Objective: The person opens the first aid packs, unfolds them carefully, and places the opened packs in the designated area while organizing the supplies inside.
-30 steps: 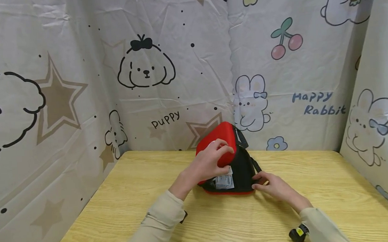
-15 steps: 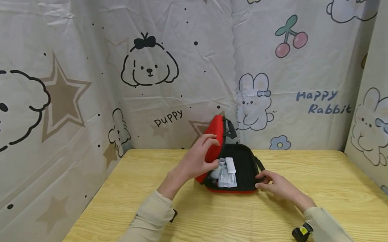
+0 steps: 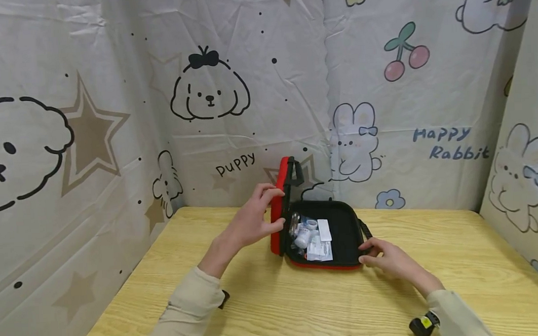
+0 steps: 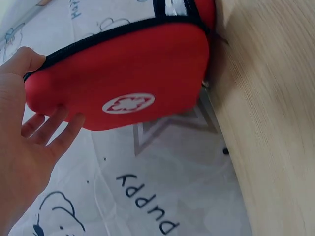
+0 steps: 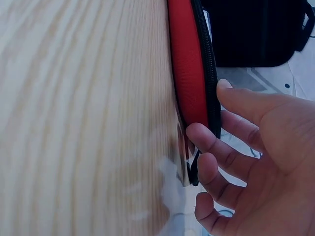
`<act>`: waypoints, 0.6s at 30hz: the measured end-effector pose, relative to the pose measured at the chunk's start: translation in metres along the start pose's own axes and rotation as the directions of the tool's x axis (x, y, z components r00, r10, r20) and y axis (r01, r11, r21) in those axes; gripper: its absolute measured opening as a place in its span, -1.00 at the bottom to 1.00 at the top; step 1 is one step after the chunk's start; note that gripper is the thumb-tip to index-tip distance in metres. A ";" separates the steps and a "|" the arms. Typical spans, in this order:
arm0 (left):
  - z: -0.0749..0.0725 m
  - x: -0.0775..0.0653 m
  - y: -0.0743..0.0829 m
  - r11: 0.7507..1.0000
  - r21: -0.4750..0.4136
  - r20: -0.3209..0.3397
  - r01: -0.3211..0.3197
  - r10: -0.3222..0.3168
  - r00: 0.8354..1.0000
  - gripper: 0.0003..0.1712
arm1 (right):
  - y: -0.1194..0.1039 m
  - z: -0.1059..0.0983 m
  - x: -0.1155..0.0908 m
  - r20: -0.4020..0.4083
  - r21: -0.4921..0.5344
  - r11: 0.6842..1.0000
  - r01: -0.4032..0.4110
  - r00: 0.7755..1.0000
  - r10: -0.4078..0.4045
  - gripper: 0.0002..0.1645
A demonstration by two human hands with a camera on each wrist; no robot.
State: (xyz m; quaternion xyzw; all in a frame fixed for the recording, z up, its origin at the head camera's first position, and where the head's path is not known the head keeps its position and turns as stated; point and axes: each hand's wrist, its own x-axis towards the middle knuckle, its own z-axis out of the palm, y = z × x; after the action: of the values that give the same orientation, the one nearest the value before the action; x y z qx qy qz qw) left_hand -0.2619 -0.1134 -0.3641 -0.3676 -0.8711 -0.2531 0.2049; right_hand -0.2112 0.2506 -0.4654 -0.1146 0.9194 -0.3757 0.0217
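Observation:
A red first-aid case point(image 3: 277, 241) lies on the table with its lid raised to upright on the left. My left hand point(image 3: 249, 222) grips the lid's edge, thumb at the black zip rim and fingers on the red outer face, which bears a white emblem point(image 4: 129, 103) in the left wrist view. My right hand point(image 3: 390, 263) pinches the base's near right corner; its thumb meets the zip point(image 5: 211, 73) in the right wrist view. Inside the black base lie white packets point(image 3: 319, 249), a white strip point(image 3: 324, 230) and a small whitish bottle-like item point(image 3: 302, 237) among other small things.
A wooden table point(image 3: 294, 308) bears the case near its back edge. Behind it hangs a printed cloth point(image 3: 255, 87), which also covers both sides. A black strap handle point(image 3: 299, 172) sticks out from the lid, and another strap point(image 3: 365, 229) hangs at the base's right.
My left hand has swung the lid up and leftward, from half covering the base to upright, so the contents now show. My right hand has stayed at the base's corner.

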 end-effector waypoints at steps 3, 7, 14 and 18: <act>-0.005 -0.007 -0.008 0.998 0.010 0.002 0.056 -0.056 0.998 -0.35 | 0.003 -0.004 -0.004 -0.005 0.003 1.000 -0.011 1.000 0.011 -0.53; -0.008 -0.018 -0.018 0.993 0.018 -0.004 0.116 -0.116 0.993 -0.27 | 0.010 -0.011 -0.010 -0.003 0.022 1.000 -0.004 1.000 0.005 -0.52; -0.010 -0.040 -0.031 0.974 0.005 0.024 0.227 -0.227 0.973 -0.16 | 0.023 -0.025 -0.018 0.025 0.007 0.999 0.045 0.999 -0.046 -0.52; -0.009 -0.049 -0.037 0.951 0.002 0.065 0.310 -0.309 0.949 -0.17 | 0.027 -0.034 -0.022 0.038 0.019 1.000 0.022 0.999 -0.023 -0.45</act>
State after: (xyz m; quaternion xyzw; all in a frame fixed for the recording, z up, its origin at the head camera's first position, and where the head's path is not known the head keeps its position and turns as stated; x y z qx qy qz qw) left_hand -0.2562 -0.1678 -0.3942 -0.2354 -0.9231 -0.2738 0.1327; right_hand -0.1989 0.2972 -0.4610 -0.1319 0.9139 -0.3822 0.0359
